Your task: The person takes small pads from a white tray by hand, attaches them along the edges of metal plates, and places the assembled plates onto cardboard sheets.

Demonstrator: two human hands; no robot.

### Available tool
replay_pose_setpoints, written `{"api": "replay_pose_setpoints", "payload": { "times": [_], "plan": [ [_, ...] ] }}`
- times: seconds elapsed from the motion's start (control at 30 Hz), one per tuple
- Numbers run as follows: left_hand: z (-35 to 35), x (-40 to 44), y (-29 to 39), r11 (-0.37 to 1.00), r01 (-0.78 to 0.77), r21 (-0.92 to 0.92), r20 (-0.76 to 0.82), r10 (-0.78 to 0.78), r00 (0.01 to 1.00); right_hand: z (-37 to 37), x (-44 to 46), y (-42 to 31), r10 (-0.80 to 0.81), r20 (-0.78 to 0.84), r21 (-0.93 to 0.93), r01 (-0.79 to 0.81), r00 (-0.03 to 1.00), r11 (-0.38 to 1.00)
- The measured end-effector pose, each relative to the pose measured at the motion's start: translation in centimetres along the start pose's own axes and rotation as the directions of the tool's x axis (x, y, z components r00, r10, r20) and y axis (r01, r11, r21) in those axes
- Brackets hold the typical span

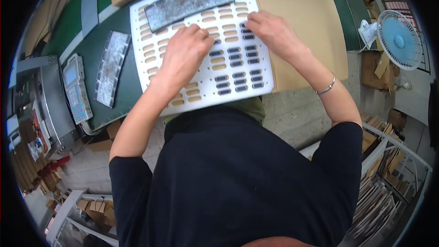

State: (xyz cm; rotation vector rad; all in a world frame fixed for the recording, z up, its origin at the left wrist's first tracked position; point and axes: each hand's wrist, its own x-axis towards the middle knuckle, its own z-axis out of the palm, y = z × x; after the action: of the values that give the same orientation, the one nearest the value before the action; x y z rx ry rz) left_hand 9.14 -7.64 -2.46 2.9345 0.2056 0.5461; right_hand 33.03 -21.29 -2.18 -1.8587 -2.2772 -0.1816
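Observation:
A white board [266, 66] with rows of oblong slots lies in front of me. Small dark oblong pieces [235, 56] fill many slots on its right side, while the slots at the left show tan. My left hand [185, 55] is over the middle of the board, fingers pinched together; whatever they hold is hidden. At the upper right of the board, beside the dark pieces, my right hand [273, 32] has its fingers closed, and its fingertips hide what is between them. A mottled grey plate [190, 5] rests across the board's far part, with dark pieces along its far edge.
A second grey plate [111, 71] lies on the green tabletop [103, 29] to the left. Beside it sits a grey device with a screen and keypad [77, 92]. Brown cardboard [304, 32] extends right of the board. A blue-and-white fan [399, 41] stands farther right.

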Motion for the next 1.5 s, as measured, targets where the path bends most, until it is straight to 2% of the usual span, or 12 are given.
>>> {"api": "replay_pose_setpoints", "payload": {
  "times": [0.23,0.33,0.47,0.57,0.7,0.8,0.93,1.03,1.13,1.43,1.47,1.5],
  "plan": [
    [-1.7,1.8,1.9,0.964,-0.132,0.230,0.334,0.049,0.941,-0.5,1.4,-1.5,0.005,0.176,-0.140,0.020,0.984,0.990],
    [-2.4,2.5,3.2,0.923,-0.207,0.325,0.464,0.035,0.885,-0.7,1.5,-1.0,-0.015,0.112,-0.097,0.025,0.994,0.995],
    [-1.0,1.1,1.2,0.995,0.011,0.095,0.246,-0.034,0.969,-0.5,1.8,0.9,0.119,-0.038,0.199,-0.110,0.992,0.974],
    [-0.4,0.2,1.3,0.991,0.013,0.135,0.186,-0.038,0.982,-0.5,3.9,2.6,0.199,-0.169,0.338,-0.133,0.965,0.932],
    [-0.6,0.2,1.4,0.993,0.038,0.113,0.188,-0.059,0.980,2.4,9.5,5.5,0.147,-0.434,0.201,-0.063,0.889,0.978],
    [-0.2,-0.1,1.0,0.997,0.066,0.048,0.132,-0.071,0.989,4.9,11.1,6.5,0.117,-0.371,0.110,-0.082,0.921,0.991],
    [-0.2,-0.1,0.9,0.994,0.106,-0.002,0.112,-0.105,0.988,5.7,10.8,6.5,0.112,-0.335,0.192,-0.048,0.935,0.980],
    [-0.1,0.0,0.7,0.994,0.109,-0.019,0.117,-0.106,0.987,5.0,10.9,6.9,0.201,-0.253,0.376,-0.095,0.947,0.922],
    [-0.1,0.1,0.5,0.995,0.098,-0.024,0.110,-0.094,0.989,4.4,11.2,6.8,0.244,-0.193,0.413,-0.147,0.951,0.899],
    [-1.3,0.8,0.3,0.996,0.073,-0.044,0.241,-0.060,0.969,4.8,11.3,7.5,0.218,-0.188,0.422,-0.122,0.958,0.898],
    [-0.8,0.8,0.2,0.998,0.029,-0.054,0.117,-0.022,0.993,5.2,11.0,7.6,0.190,-0.275,0.410,-0.064,0.942,0.910],
    [-0.5,1.0,0.1,0.999,0.023,-0.041,0.126,-0.018,0.992,5.4,10.6,7.4,0.184,-0.405,0.419,0.003,0.896,0.908]
  ]
}}
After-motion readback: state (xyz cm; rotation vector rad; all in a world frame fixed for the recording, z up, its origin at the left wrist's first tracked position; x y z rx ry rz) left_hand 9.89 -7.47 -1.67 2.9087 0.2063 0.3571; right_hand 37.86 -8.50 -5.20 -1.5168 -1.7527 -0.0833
